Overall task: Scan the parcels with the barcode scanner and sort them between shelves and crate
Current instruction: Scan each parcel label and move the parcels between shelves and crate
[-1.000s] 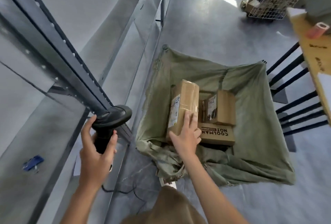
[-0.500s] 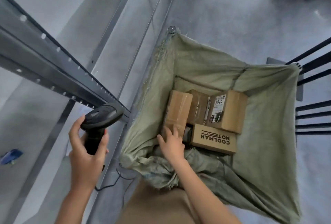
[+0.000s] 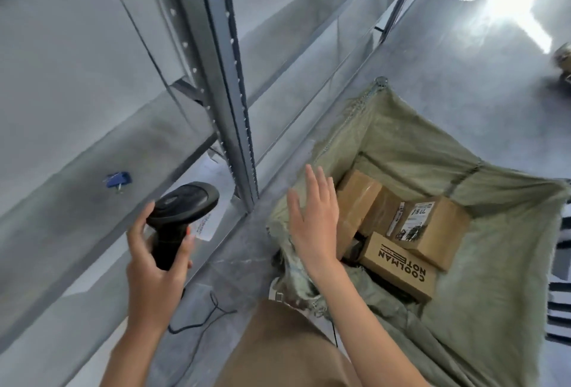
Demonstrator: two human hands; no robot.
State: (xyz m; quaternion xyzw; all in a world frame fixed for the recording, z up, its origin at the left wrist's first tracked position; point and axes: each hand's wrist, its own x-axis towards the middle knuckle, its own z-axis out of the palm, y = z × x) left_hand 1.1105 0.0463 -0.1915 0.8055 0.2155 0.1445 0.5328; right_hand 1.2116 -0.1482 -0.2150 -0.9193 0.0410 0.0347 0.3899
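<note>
My left hand (image 3: 154,258) grips the handle of a black barcode scanner (image 3: 180,210), held upright in front of the grey metal shelves (image 3: 225,102). My right hand (image 3: 313,216) hovers empty with fingers spread above the near left rim of the crate lined with green sacking (image 3: 482,294). Inside the crate lie several brown cardboard parcels: a taped one (image 3: 355,198) beside my right hand, one with a white label (image 3: 432,229) and one printed "COOLMAN NOT" (image 3: 401,266).
A blue object (image 3: 117,178) lies on the lower shelf at left. A white paper (image 3: 208,226) sits by the shelf upright. The scanner's black cable (image 3: 204,318) trails on the grey floor. Black bars (image 3: 560,303) stand at the right edge.
My right hand has let go of the taped parcel, left lying in the crate, and lifted up and left with fingers spread. The view swung left toward the shelves.
</note>
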